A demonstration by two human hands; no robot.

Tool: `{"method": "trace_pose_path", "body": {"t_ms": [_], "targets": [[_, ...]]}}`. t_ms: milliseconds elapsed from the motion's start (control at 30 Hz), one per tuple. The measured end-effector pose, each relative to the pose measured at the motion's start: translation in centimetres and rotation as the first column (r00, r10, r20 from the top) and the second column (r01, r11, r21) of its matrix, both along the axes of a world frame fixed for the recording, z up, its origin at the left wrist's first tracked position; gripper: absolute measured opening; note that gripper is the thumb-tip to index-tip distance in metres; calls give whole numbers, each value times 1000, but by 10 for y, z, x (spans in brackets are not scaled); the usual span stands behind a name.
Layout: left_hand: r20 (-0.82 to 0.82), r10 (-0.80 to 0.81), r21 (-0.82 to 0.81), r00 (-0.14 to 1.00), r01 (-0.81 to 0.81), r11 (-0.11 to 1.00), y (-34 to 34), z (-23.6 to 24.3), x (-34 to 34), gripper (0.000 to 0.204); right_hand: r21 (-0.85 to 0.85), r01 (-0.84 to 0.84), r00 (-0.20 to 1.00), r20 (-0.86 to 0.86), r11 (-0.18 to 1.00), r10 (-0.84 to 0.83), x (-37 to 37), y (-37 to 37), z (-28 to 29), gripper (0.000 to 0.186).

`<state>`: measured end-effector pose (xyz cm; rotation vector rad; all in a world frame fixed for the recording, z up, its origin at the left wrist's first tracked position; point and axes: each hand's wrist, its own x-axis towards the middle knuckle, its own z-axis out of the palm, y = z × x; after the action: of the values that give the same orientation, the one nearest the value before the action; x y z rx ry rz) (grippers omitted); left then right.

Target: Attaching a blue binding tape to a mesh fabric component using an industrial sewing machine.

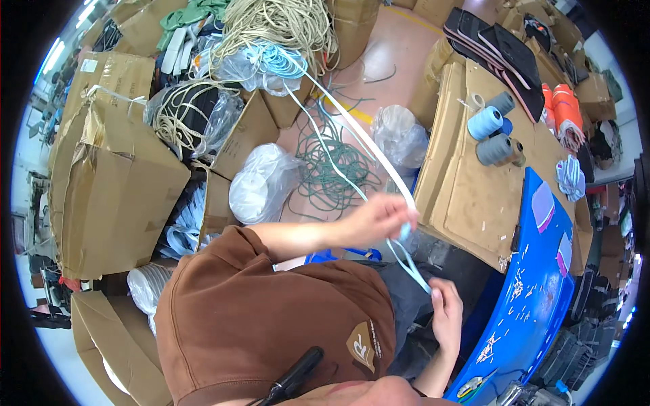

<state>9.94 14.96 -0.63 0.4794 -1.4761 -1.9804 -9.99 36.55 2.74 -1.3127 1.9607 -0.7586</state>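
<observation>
the left hand [379, 218] pinched the flat pale-blue woven strap [352, 128] just left of the brown cardboard sheet [474, 189]; the right hand [445, 312], below it, gripped the strap's end. keeping it taut and untwisted looked wise.

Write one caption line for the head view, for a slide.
Both hands, left hand and right hand, hold a light blue strap running from a pile among cardboard boxes.

A thin white and light blue strap [352, 128] is held up by the left hand [379, 218] and pinched lower down by the right hand [447, 312]. Green cord [332, 166] is piled on the floor [399, 47]. Thread spools [494, 132] are stood on cardboard [474, 196] beside a blue table [542, 298].
</observation>
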Motion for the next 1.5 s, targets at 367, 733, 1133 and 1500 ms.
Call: {"method": "trace_pose_path", "body": {"t_ms": [367,733,1133,1500], "targets": [[93,-72,-768,993,117,630,61,-30,-1,9,-90,-110,644,752,990,140,51,-97,-9,50],[260,-414,-438,872,489,754,43,-49,16,23,-41,87,789,613,995,-44,51,-92,-15,19],[-234,-1,382,972,93,920,-15,-16,4,26,-29,215,652,748,976,-122,8,-62,12,19],[-269,4,383,963,103,918,-4,1,1,25,-255,190,968,208,948,-139,20,-63,28,24]]}}
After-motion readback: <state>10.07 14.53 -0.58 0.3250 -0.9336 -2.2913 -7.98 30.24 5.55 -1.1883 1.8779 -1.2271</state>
